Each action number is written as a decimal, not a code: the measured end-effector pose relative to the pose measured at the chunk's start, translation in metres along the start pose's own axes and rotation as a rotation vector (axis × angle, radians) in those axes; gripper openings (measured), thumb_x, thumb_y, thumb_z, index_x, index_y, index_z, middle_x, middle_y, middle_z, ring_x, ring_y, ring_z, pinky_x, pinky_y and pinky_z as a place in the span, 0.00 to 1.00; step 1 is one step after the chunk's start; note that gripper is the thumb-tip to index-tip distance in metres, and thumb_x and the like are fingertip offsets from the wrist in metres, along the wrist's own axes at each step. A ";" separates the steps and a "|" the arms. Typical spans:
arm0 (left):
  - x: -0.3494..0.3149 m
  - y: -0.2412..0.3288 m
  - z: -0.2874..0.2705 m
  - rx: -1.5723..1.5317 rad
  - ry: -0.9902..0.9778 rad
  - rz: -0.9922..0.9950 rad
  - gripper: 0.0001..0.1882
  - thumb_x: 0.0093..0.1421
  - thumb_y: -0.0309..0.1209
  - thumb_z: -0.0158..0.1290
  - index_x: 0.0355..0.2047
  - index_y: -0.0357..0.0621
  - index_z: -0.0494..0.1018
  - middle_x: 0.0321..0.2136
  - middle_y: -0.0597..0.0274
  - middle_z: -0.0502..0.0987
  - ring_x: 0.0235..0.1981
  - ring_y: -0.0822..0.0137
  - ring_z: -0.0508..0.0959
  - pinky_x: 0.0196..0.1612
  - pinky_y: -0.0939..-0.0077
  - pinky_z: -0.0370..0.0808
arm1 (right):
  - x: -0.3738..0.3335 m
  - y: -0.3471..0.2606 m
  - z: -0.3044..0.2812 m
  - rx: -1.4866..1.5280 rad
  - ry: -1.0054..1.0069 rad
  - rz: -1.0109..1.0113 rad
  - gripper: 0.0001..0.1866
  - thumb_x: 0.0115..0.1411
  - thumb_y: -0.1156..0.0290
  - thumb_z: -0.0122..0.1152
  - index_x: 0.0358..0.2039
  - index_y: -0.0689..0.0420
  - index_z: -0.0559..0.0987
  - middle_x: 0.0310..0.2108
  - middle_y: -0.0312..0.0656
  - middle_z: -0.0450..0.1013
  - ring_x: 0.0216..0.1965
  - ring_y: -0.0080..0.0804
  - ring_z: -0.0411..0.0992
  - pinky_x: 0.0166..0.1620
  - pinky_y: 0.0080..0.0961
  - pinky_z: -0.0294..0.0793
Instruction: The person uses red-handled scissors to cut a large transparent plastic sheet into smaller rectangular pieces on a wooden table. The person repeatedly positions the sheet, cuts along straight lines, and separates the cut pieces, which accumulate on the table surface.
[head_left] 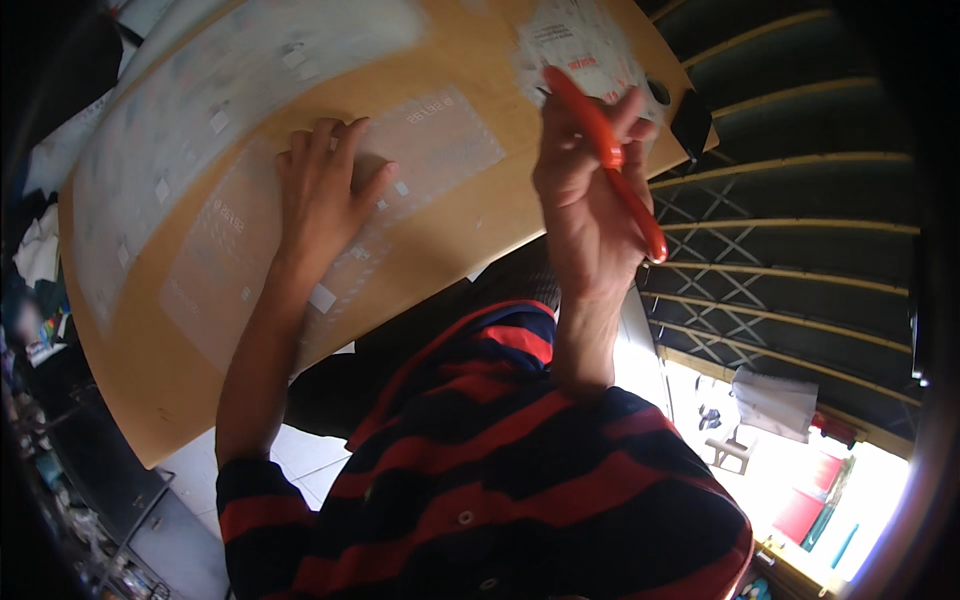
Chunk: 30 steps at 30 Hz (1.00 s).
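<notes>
Striped shirt lies below the right hand, half-curled round a red tool; the left hand, loosely spread, seemingly empty, should steady the brown board beneath it.

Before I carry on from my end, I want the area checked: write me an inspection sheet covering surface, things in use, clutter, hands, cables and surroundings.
Surface: broad tan wood-look tabletop, its edges bent by the wide lens.
Things in use: long, slim orange-red tool, kind unclear; translucent, printed, plastic-looking film on the tabletop.
Clutter: small white paper-like squares scattered over the tabletop; mixed items at the far left, too blurred to name.
Hands: left hand spread on the film; right hand closed around the tool.
Cables: nothing seen.
Surroundings: dark ribbed panel with yellowish edges on the right; pale tiled floor below.
</notes>
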<state>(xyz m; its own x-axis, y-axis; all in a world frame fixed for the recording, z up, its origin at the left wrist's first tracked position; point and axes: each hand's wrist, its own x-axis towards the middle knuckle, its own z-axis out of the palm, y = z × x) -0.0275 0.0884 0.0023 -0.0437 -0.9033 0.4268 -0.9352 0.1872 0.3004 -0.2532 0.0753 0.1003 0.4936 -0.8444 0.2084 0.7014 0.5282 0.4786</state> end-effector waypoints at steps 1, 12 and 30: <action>0.000 0.000 -0.001 -0.005 0.012 0.010 0.27 0.55 0.42 0.61 0.54 0.50 0.70 0.48 0.56 0.70 0.49 0.53 0.69 0.50 0.54 0.65 | 0.002 0.001 0.003 0.021 0.021 -0.042 0.24 0.65 0.54 0.49 0.40 0.68 0.70 0.36 0.49 0.71 0.54 0.48 0.71 0.56 0.45 0.74; -0.002 0.007 0.001 -0.049 0.128 0.132 0.34 0.51 0.45 0.64 0.53 0.40 0.70 0.52 0.49 0.69 0.51 0.49 0.68 0.54 0.52 0.62 | 0.009 0.002 -0.006 -0.046 0.120 -0.102 0.23 0.66 0.56 0.51 0.38 0.69 0.68 0.41 0.53 0.71 0.56 0.49 0.70 0.60 0.42 0.70; -0.003 0.004 0.003 -0.190 0.032 0.062 0.33 0.42 0.44 0.70 0.47 0.41 0.74 0.40 0.59 0.73 0.44 0.57 0.70 0.48 0.59 0.63 | -0.108 -0.038 -0.035 -2.014 0.576 0.345 0.37 0.67 0.36 0.35 0.20 0.59 0.67 0.08 0.36 0.60 0.09 0.24 0.64 0.13 0.19 0.63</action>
<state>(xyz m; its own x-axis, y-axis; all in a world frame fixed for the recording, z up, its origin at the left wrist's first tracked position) -0.0324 0.0912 -0.0001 -0.0854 -0.8755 0.4756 -0.8479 0.3146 0.4267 -0.3153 0.1498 0.0301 0.4797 -0.8078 -0.3426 -0.1702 0.2974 -0.9395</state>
